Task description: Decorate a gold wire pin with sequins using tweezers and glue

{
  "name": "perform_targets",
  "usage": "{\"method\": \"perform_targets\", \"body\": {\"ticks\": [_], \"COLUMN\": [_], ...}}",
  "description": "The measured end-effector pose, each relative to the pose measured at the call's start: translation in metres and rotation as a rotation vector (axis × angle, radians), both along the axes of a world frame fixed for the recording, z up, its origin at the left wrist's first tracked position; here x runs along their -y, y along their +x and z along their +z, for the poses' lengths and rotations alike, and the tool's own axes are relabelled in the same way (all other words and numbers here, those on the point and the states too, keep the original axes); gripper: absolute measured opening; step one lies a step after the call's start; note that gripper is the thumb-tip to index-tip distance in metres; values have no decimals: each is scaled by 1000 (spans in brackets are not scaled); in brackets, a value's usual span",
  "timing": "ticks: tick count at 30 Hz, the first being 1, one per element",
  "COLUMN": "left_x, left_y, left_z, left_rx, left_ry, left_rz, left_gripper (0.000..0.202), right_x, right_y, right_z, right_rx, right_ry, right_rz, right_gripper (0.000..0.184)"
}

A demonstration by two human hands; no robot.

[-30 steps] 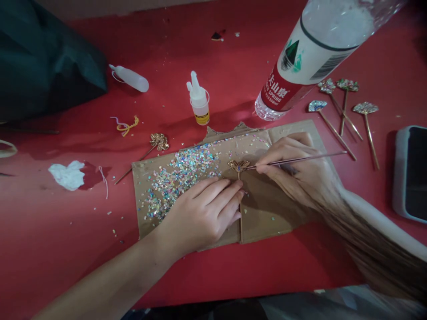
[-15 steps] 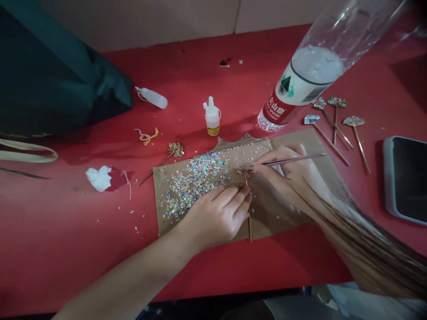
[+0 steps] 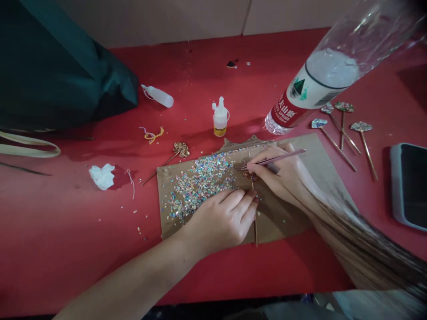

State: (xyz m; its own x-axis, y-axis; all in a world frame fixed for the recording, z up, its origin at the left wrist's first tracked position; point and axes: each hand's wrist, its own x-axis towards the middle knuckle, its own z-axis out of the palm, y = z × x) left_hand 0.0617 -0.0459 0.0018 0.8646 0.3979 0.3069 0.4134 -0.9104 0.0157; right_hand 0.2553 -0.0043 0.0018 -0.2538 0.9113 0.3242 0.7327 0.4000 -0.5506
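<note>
My left hand (image 3: 223, 218) pinches the thin stem of a gold hairpin (image 3: 255, 229), holding it upright on a piece of brown cardboard (image 3: 300, 218). The hairpin's fan-shaped openwork head lies just beyond my left fingers, partly covered by my right hand. In my right hand (image 3: 278, 171) is a pair of slim pinkish tweezers (image 3: 283, 156), tips pointing left beside the hairpin's head. Loose shiny shell-like flakes (image 3: 203, 180) in many colours spread over the left half of the cardboard, close to my left knuckles. Whether the tweezers grip a flake is too small to tell.
A tall water bottle (image 3: 293, 100) stands behind the cardboard, near several flake-covered hairpins (image 3: 362, 127) and a phone (image 3: 412, 184). A small glue bottle (image 3: 220, 120), white squeeze bottle (image 3: 160, 96), bare gold hairpin (image 3: 181, 150), crumpled tissue (image 3: 102, 176) and dark green bag (image 3: 66, 75) surround it.
My right hand and the tweezers have shifted left relative to the hairpin, with the tips now toward the flakes. My left hand keeps its hold. The whole view has shifted slightly.
</note>
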Motion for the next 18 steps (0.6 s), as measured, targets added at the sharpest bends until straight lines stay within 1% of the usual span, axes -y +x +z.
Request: {"method": "perform_targets", "body": {"ticks": [7, 13, 18], "left_x": [0, 0, 0], "left_y": [0, 0, 0], "left_z": [1, 1, 1], "left_rx": [12, 7, -3], "left_ry": [-24, -21, -19], "left_rz": [6, 5, 8], "left_gripper": [30, 29, 28], "right_x": [-1, 0, -1], "right_y": [-1, -1, 0], "right_z": [0, -3, -3], "right_rx": [-48, -16, -15], "right_ry": [-47, 8, 19], "right_rz": [-15, -5, 17], "right_gripper": [13, 15, 13]}}
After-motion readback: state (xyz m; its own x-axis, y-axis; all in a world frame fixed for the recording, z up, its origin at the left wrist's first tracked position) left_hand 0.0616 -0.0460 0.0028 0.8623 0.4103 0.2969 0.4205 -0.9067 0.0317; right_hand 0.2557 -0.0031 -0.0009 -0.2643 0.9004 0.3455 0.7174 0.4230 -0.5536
